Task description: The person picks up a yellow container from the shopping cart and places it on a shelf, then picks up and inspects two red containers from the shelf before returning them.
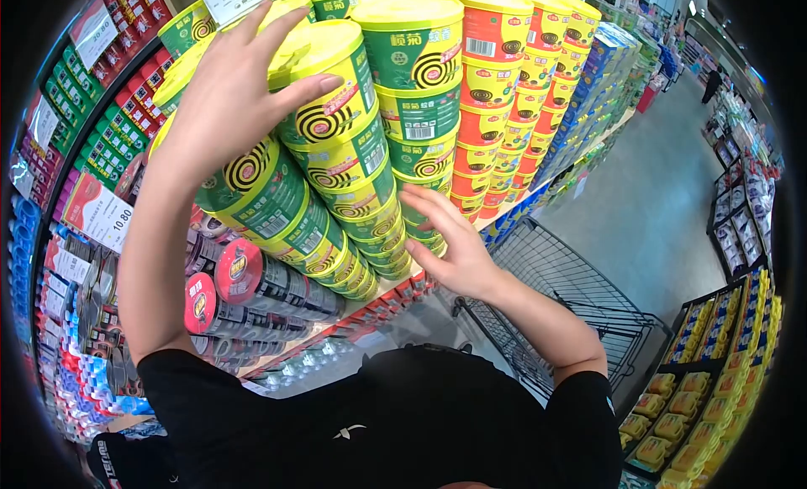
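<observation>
Tall stacks of green and yellow mosquito coil tubs stand in front of me, with spiral prints on their sides and yellow lids. My left hand is raised at the top of the nearer stacks, fingers spread, and overlaps the lid and side of an upper tub. Lower down, my right hand reaches towards the middle of a stack, thumb and fingers apart, fingertips right at the green tubs. Neither hand is wrapped round a tub. Red and yellow tubs rise in columns just right of the green ones.
A wire shopping cart stands to my right beside the aisle floor. Pink-lidded cans lie below the stacks. Price cards hang along the left shelves. Yellow packs fill a rack at lower right.
</observation>
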### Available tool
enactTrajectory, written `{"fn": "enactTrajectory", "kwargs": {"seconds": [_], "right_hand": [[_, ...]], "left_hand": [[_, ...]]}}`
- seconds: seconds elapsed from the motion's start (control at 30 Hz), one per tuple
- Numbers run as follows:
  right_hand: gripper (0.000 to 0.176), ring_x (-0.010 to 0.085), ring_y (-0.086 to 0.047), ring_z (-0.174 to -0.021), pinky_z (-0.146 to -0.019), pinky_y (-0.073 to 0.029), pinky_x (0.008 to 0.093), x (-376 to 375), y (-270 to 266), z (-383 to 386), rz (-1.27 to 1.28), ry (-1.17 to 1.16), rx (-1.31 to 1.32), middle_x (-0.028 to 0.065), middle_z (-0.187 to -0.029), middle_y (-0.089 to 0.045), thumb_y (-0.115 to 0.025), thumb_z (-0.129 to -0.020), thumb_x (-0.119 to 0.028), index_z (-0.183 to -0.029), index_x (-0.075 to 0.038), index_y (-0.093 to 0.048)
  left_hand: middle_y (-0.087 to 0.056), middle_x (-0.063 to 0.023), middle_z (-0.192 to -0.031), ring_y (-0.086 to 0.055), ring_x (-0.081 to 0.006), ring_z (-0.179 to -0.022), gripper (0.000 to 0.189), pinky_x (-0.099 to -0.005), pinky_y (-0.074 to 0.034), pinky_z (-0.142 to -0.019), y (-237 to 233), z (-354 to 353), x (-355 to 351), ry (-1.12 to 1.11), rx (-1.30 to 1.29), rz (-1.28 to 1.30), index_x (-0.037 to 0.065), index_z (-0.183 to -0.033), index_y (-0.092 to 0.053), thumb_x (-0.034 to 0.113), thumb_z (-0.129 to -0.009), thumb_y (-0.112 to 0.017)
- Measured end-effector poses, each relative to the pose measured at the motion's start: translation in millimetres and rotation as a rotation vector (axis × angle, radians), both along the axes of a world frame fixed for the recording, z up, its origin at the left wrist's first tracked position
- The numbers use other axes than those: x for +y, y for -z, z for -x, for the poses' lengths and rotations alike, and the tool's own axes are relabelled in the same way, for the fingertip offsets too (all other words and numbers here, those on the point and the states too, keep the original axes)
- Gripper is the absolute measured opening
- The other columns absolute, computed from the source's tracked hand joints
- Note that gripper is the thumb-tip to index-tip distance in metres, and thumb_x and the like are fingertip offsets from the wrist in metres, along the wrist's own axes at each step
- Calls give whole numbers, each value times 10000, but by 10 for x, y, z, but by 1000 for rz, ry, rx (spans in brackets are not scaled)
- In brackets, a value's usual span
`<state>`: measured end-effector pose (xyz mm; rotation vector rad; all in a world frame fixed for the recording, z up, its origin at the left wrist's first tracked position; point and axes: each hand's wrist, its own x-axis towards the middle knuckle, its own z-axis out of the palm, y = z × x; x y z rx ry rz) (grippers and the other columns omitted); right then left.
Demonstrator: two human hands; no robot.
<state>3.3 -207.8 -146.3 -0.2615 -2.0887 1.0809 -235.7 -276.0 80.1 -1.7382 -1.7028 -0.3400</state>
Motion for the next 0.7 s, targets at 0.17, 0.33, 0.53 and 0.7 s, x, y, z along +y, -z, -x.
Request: {"fn": "enactTrajectory", "kwargs": {"seconds": [0.17, 0.33, 0.53, 0.7], "right_hand": [[563, 239, -530, -1316, -942, -518, 320, 38, 569, -390, 59, 70, -56, 142, -1497, -481, -681, -917, -46, -1453, -63, -508], [513, 211, -569, -1237, -902, -531, 301, -25, 1201, -782, 352, 112, -108, 133, -1450, -501, -690, -918, -56, -1408, -49, -538], [518, 191, -594, -1190, -868, -534, 296, -44, 1794, -1144, 536, 203, -141, 110, -1420, -519, -695, -906, -48, -1403, -53, -549], [522, 202, -616, -1172, -861, -536, 298, -85, 2143, -1359, 623, 247, -185, 107, -1402, -535, -701, -902, -60, -1401, -45, -547]], "left_hand": [[-472, -276, -1490, -519, -419, -1330, 811, -445, -426, -1108, -79, -82, 277, -123, -29, 183, 87, -1493, -473, 565, -881, -705], [-561, -210, -1419, -571, -354, -1284, 803, -422, -455, -1077, -51, -80, 369, -163, -142, 275, 63, -1489, -470, 569, -904, -685], [-544, -226, -1446, -531, -333, -1348, 858, -421, -422, -1115, -73, -1, 398, -178, -202, 324, 104, -1538, -420, 633, -904, -655], [-519, -221, -1478, -516, -330, -1366, 884, -429, -415, -1124, -100, 110, 424, -192, -273, 367, 125, -1559, -389, 661, -902, -639]]}}
